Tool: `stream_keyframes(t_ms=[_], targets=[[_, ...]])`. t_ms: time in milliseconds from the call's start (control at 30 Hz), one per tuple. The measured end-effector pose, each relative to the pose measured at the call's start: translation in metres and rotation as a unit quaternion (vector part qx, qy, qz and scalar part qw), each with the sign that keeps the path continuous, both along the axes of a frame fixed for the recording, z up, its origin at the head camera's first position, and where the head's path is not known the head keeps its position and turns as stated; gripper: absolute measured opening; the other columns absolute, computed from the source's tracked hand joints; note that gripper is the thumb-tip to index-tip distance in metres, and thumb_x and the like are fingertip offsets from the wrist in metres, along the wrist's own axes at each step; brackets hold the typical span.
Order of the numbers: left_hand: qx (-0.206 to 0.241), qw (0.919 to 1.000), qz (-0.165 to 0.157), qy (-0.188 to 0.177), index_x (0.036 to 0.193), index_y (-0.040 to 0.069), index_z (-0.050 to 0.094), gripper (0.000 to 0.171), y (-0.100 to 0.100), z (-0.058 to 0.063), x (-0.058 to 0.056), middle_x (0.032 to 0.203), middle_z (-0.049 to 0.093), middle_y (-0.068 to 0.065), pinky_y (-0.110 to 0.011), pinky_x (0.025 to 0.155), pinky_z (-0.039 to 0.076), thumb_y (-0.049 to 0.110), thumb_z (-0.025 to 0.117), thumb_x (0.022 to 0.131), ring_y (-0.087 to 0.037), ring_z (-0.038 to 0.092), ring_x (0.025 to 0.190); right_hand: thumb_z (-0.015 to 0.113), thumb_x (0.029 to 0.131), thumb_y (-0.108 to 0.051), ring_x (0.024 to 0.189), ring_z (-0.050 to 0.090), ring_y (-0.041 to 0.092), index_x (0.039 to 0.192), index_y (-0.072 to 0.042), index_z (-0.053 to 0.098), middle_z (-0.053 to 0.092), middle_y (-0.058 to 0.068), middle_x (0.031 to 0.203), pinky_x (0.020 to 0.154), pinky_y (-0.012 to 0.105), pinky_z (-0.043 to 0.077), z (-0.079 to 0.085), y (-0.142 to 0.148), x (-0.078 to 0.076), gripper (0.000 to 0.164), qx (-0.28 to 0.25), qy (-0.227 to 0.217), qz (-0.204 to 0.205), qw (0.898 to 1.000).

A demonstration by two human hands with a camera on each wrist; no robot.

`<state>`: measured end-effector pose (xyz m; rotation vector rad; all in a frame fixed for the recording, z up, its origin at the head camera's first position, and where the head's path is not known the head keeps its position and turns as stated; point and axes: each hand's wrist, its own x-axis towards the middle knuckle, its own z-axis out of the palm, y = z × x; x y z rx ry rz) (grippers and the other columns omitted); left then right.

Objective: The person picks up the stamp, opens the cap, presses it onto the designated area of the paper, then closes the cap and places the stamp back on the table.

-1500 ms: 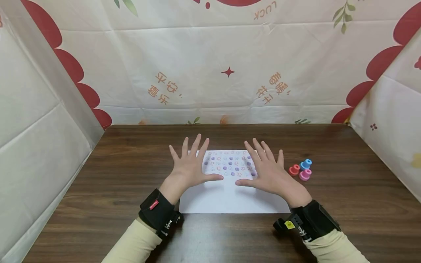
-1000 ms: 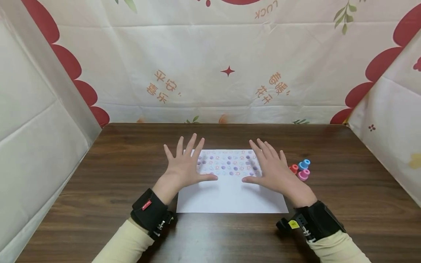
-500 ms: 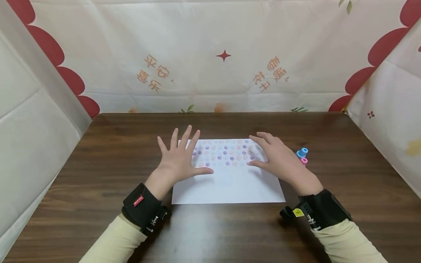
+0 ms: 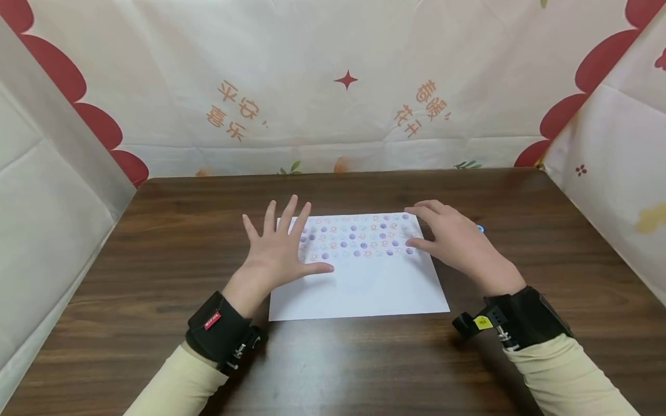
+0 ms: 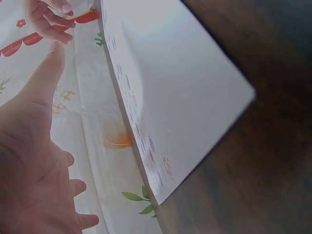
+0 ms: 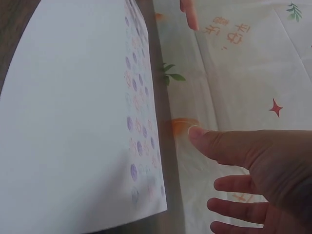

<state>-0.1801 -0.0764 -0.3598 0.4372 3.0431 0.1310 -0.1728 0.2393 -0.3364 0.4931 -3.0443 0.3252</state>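
Note:
A sheet of white paper [image 4: 364, 292] lies on the table, its far half covered with rows of small stamped prints in purple, red and pale blue. Fingers spread, my left hand [image 4: 273, 254] hovers over the paper's left side and holds nothing. My right hand [image 4: 460, 240] is above the paper's far right corner, fingers bent a little and thumb apart, with nothing between them in the right wrist view. Just beyond that hand peeks a bit of a small blue stamp [image 4: 480, 229]; the hand hides the rest of it and the red and pink ones.
The dark wooden table [image 4: 156, 300] runs back to a white printed cloth [image 4: 291, 69] that hangs behind it, with more cloth on both sides. Black straps with small cameras sit on both wrists.
My right hand has moved right toward the stamps, its fingers bending from a wide spread, and now covers most of them. My left hand stays spread, shifting slightly left as the head view tilts down.

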Motion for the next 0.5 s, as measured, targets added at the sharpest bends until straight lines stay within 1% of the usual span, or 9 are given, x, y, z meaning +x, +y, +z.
stream_keyframes(t_ms=[233, 500], targets=[[0.002, 1.0000, 0.004, 0.004, 0.162, 0.025, 0.005, 0.126, -0.004, -0.001, -0.003, 0.170, -0.001, -0.006, -0.082, 0.111, 0.001, 0.087, 0.062, 0.068, -0.045, 0.002, 0.154, 0.080, 0.085, -0.023, 0.124, 0.056, 0.039, 0.140, -0.007, 0.054, 0.053, 0.021, 0.141, 0.097, 0.059, 0.051, 0.003, 0.012, -0.003, 0.062, 0.006, 0.005, -0.018, 1.000], [0.004, 1.0000, 0.005, 0.006, 0.162, 0.024, 0.007, 0.126, -0.005, -0.002, -0.005, 0.170, -0.001, -0.007, -0.082, 0.111, 0.002, 0.087, 0.062, 0.067, -0.045, 0.004, 0.154, 0.078, 0.087, -0.022, 0.123, 0.056, 0.038, 0.140, -0.008, 0.053, 0.054, 0.020, 0.140, 0.096, 0.060, 0.050, 0.005, 0.027, -0.004, 0.060, 0.011, -0.016, -0.036, 0.999]])
